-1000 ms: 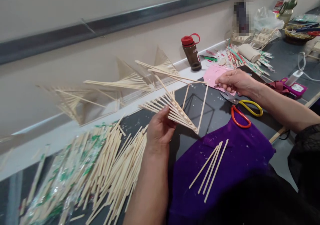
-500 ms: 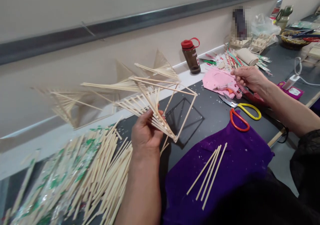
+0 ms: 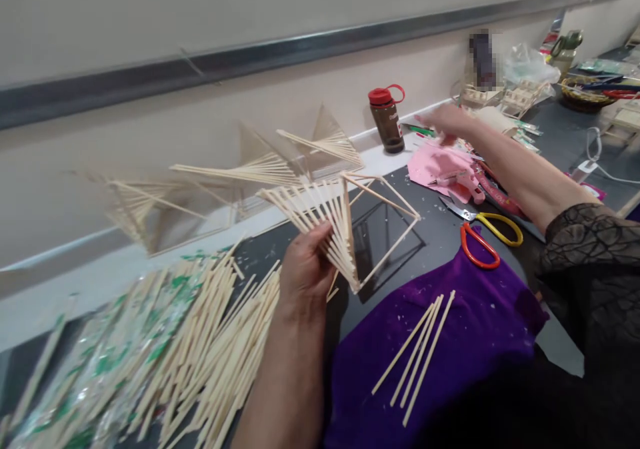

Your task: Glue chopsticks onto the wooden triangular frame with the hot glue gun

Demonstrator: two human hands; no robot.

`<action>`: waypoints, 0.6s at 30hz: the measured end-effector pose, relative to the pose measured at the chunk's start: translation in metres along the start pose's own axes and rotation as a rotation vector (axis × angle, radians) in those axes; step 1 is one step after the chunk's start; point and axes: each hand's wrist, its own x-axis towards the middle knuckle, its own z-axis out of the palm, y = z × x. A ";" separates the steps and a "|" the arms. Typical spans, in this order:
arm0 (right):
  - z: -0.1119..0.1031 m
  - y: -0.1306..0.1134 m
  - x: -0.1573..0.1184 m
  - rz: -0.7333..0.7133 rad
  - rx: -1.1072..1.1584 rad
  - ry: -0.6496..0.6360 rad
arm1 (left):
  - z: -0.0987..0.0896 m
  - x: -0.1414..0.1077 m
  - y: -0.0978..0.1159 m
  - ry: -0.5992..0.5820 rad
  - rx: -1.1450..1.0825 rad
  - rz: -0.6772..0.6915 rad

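Note:
My left hand (image 3: 306, 262) is closed around a fan-shaped frame of wooden chopsticks (image 3: 345, 226), its thumb across the slats. The frame stands tilted above the dark table, its square side to the right. My right hand (image 3: 450, 122) is stretched out over the far edge of a pink cloth (image 3: 430, 164), smeared by motion, so its fingers are unclear. A pink glue gun (image 3: 463, 186) lies on that cloth. Nearer to me are scissors (image 3: 470, 217) with one red and one yellow handle. Several loose chopsticks (image 3: 425, 352) rest on a purple cloth (image 3: 370, 362).
At the left lies a big pile of chopsticks (image 3: 220, 342), with wrapped ones (image 3: 115, 349) beside it. Finished-looking stick frames (image 3: 240, 172) stand along the wall. A brown bottle with a red lid (image 3: 387, 122) stands behind the pink cloth. A basket (image 3: 585, 96) sits far right.
My right hand has moved left and farther away, toward the bottle. My left hand has shifted slightly right and turned the chopstick frame, so its slats face me more.

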 end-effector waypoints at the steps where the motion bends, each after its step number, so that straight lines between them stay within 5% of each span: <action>1: 0.005 0.005 0.002 0.011 -0.103 0.021 | 0.000 -0.001 -0.001 0.000 0.007 -0.002; 7: 0.011 0.008 -0.008 -0.065 -0.567 0.052 | -0.004 -0.002 -0.008 -0.057 0.083 0.002; 12: 0.028 -0.004 -0.060 -0.103 -0.340 -0.166 | -0.003 -0.002 -0.016 -0.106 0.088 -0.042; 18: 0.053 0.008 -0.116 -0.029 0.061 -0.340 | 0.001 -0.004 -0.022 -0.168 0.046 -0.132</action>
